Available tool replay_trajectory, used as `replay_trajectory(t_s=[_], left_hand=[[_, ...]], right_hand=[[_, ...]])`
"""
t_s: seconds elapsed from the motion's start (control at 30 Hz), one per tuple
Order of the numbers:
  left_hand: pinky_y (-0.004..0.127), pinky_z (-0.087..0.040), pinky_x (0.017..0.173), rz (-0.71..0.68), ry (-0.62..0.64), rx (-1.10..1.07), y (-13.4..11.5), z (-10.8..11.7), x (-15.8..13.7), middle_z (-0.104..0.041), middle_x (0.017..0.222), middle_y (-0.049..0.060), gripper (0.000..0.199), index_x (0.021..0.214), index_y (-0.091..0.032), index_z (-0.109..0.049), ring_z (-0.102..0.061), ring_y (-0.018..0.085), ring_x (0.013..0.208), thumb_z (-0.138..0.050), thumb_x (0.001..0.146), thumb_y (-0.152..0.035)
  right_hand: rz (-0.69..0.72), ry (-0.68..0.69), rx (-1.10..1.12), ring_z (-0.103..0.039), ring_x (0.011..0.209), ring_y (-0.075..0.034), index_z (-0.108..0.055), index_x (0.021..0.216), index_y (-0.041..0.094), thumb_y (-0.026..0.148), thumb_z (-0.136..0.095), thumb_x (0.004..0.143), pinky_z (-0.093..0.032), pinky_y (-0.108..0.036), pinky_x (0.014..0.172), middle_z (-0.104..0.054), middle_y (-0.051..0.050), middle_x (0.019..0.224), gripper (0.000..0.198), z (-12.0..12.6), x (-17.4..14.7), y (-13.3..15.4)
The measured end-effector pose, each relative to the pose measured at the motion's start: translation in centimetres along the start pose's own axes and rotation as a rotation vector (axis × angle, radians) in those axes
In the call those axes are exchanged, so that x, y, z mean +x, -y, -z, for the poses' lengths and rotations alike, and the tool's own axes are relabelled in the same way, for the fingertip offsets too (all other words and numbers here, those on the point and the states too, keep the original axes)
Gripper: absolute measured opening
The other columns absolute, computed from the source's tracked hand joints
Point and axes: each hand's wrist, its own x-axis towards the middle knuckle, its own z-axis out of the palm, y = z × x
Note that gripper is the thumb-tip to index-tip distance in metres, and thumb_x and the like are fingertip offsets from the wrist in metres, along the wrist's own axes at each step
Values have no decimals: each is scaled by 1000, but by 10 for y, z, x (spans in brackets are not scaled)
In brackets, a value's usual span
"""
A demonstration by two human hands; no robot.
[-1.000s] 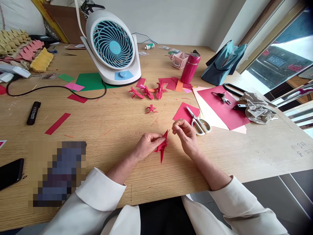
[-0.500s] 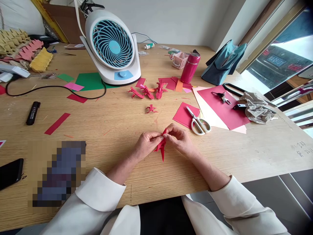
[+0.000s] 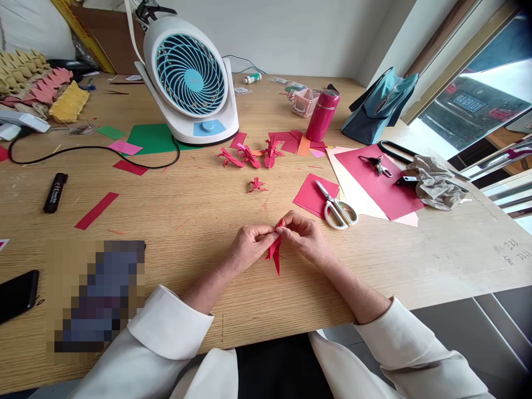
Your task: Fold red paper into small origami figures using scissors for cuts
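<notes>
Between my two hands, above the table's front part, is a red origami figure (image 3: 274,252) with a long pointed end hanging down. My left hand (image 3: 248,244) pinches its upper part with thumb and forefinger. From the other side, my right hand (image 3: 305,235) grips the same spot, its fingers closed and bent. The fingers partly hide the top of the paper. A small red folded figure (image 3: 256,185) stands just beyond my hands, and several larger red folded figures (image 3: 251,156) lie behind it. White-handled scissors (image 3: 341,213) rest on red paper squares (image 3: 310,194) at the right.
A white fan (image 3: 183,83) stands at the back, with a pink bottle (image 3: 323,115) to its right. Large red sheets (image 3: 382,183) and crumpled paper (image 3: 438,183) lie at the right. A black marker (image 3: 55,192), red strip (image 3: 96,210) and phone (image 3: 16,296) are on the left.
The hanging point of the red figure has swung slightly to the right. Both hands keep their pinch in nearly the same place.
</notes>
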Motion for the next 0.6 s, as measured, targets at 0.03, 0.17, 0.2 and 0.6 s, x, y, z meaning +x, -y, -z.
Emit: replay_trajectory(t_s=[0.03, 0.17, 0.2, 0.6], left_hand=[[21, -36, 55, -3, -3, 4, 1, 0, 0, -52, 59, -1, 39, 70, -13, -70, -43, 9, 57, -57, 91, -43], [21, -36, 54, -9, -10, -6, 4, -2, 0, -53, 58, -1, 39, 67, -13, -68, -43, 9, 56, -58, 91, -43], [21, -35, 53, -10, -9, -11, 5, -3, 0, -53, 58, -2, 38, 68, -13, -69, -43, 9, 56, -58, 91, -42], [21, -33, 53, -28, -76, 74, -3, -5, -4, -48, 57, -3, 35, 69, -13, -68, -40, 9, 56, -57, 92, -38]], right_hand=[[1, 3, 6, -51, 67, -13, -60, 82, 19, 45, -69, 86, -45, -28, 64, -58, -1, 76, 28, 0, 0, 0], [22, -7, -1, -50, 67, -13, -59, 80, 19, 41, -68, 87, -44, -29, 65, -58, 0, 75, 24, 0, 0, 1], [34, -11, -10, -51, 67, -13, -59, 80, 19, 39, -68, 87, -44, -29, 66, -58, -1, 76, 23, 0, 0, 1], [85, -1, -97, -55, 74, -16, -61, 82, 21, 43, -64, 89, -47, -30, 69, -59, -2, 80, 24, 1, -1, 5]])
